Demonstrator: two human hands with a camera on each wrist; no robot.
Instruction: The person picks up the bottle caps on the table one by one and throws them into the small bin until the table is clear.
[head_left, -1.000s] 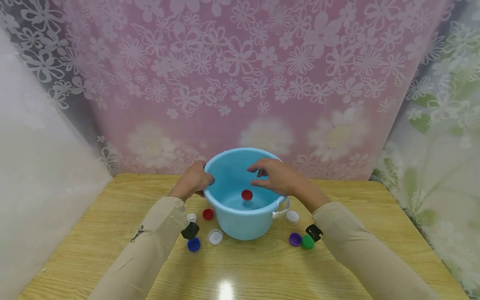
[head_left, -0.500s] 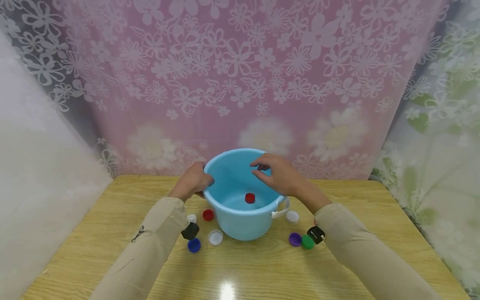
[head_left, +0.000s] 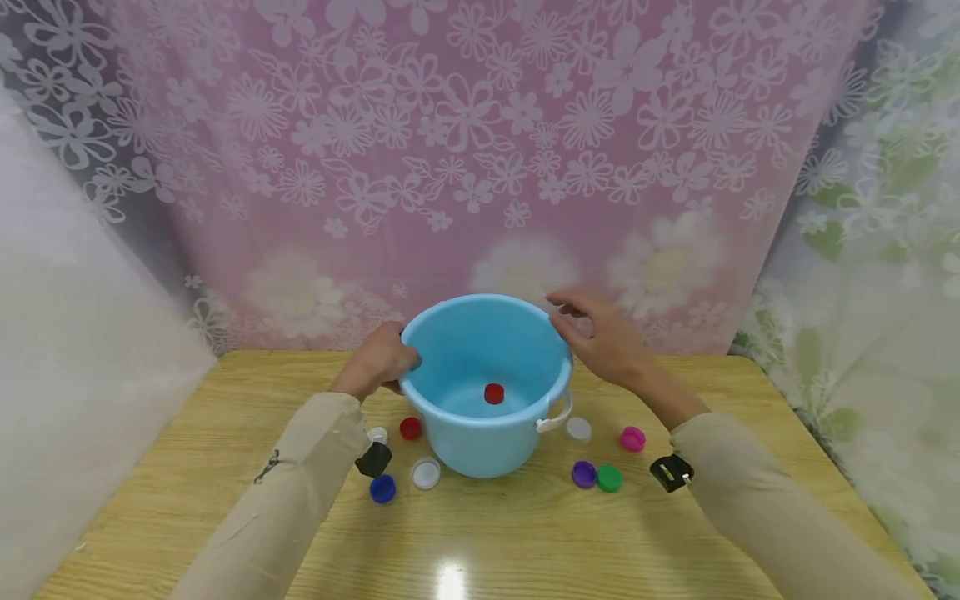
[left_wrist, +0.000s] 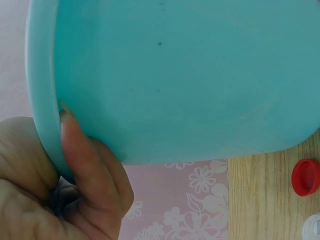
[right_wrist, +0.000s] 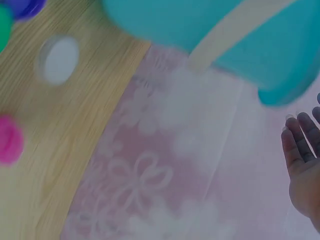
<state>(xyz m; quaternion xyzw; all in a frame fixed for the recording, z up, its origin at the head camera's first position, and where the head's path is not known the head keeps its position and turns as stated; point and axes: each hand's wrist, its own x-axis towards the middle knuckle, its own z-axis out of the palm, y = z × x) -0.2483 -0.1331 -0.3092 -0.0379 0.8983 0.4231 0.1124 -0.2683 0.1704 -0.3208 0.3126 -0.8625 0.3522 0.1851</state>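
A light blue bucket [head_left: 480, 446] with a white handle [head_left: 555, 414] stands on the wooden table. One red bottle cap [head_left: 493, 393] lies on the bucket's floor. My left hand [head_left: 378, 360] grips the left rim; in the left wrist view its thumb and fingers [left_wrist: 92, 165] wrap over the edge. My right hand [head_left: 603, 337] hovers by the right rim with fingers loosely bent and nothing in them. On the right of the bucket lie a white cap [head_left: 578, 430], a pink cap [head_left: 632, 439], a purple cap [head_left: 584, 474] and a green cap [head_left: 609, 478].
Left of the bucket lie another red cap [head_left: 410, 428], a blue cap [head_left: 382, 488], a white cap [head_left: 426, 472] and a small white cap [head_left: 377, 435] partly behind the left wrist. A pink flowered curtain [head_left: 480, 167] hangs behind the table [head_left: 517, 542].
My right hand has moved from over the bucket's inside out to the right, past the rim. The red cap dropped onto the bucket's floor. The pink cap has come into view.
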